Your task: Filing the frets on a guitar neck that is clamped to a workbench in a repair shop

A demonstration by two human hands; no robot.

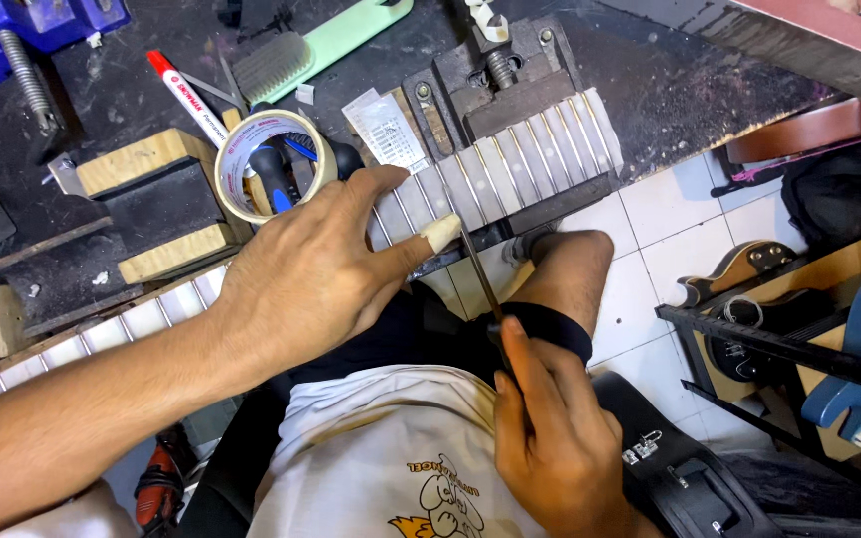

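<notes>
arms: bare | left thumb [440, 233]: taped | shirt [391, 448]: white, cartoon print | shorts [550, 329]: black

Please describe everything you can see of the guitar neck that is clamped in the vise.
The guitar neck is a long strip whose face between the metal frets is covered with pale tape. It runs slantwise from the lower left edge of the bench up to the right, where the dark vise clamps it. The left hand lies on it, with a taped thumb tip beside one fret. The right hand holds a thin file whose tip meets that fret.
</notes>
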